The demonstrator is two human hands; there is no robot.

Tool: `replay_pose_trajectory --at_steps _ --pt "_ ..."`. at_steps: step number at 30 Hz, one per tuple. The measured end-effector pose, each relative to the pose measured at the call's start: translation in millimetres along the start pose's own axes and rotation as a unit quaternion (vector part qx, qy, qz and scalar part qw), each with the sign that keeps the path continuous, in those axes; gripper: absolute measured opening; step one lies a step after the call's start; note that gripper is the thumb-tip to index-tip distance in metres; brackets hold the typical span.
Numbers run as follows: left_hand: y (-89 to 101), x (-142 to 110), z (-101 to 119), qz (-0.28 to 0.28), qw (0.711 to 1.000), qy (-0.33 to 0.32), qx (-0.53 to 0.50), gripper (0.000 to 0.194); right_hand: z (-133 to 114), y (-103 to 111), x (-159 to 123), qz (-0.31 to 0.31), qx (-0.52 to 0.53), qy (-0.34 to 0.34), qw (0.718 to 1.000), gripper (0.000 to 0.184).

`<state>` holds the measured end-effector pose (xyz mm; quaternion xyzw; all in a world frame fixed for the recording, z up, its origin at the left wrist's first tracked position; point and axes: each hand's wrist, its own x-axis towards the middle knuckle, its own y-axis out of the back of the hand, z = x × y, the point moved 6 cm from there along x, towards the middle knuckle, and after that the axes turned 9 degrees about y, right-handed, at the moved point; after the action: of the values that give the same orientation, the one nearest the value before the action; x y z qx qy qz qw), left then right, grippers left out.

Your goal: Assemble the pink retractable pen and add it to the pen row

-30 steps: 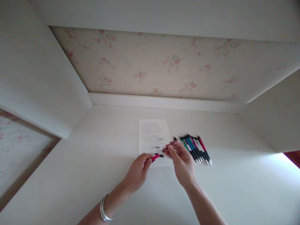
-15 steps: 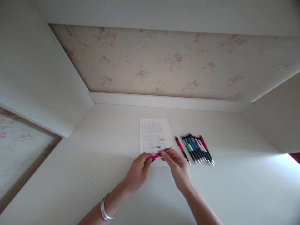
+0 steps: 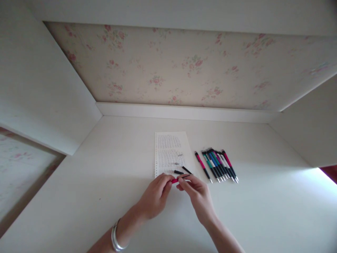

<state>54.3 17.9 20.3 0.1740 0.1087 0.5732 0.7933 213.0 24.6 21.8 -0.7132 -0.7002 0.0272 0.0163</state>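
My left hand [image 3: 155, 196] pinches a pink pen barrel [image 3: 174, 180] just below a written sheet of paper [image 3: 170, 151]. My right hand [image 3: 198, 195] meets it from the right, fingers pinched on a thin dark refill [image 3: 186, 176] at the barrel's end. Small black pen parts [image 3: 182, 171] and a tiny metal piece [image 3: 177, 163] lie on the sheet above my fingers. A row of several assembled pens [image 3: 217, 165], pink, teal, blue and white, lies to the right of the sheet.
The white desk [image 3: 105, 168] sits in an alcove with white side panels and a flowered back wall [image 3: 184, 66]. A silver bangle [image 3: 116, 239] is on my left wrist. Bright light falls on the desk's right edge.
My right hand has moved left from near the pen row to the pink barrel, bringing the thin refill to its end. The black pieces now lie on the sheet.
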Motion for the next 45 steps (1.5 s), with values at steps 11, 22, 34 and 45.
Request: replay_pose_trajectory --at_steps 11,22,34,45 --pt "-1.7 -4.8 -0.9 0.033 0.988 -0.042 0.148 0.021 -2.5 -15.1 -8.7 -0.117 0.006 -0.043 0.992 0.034" --pt "12.9 -6.2 -0.8 0.112 0.992 -0.011 0.054 0.021 -14.4 2.5 27.4 -0.126 -0.224 0.101 0.961 0.036" --pt "13.6 -2.6 -5.2 0.122 0.991 0.024 0.058 0.027 1.8 4.4 102.6 -0.136 -0.466 0.201 0.851 0.029" --pt "9.7 -2.7 -5.5 0.086 0.995 0.052 0.009 0.026 2.5 -2.9 48.6 -0.033 -0.006 0.042 0.999 0.032"
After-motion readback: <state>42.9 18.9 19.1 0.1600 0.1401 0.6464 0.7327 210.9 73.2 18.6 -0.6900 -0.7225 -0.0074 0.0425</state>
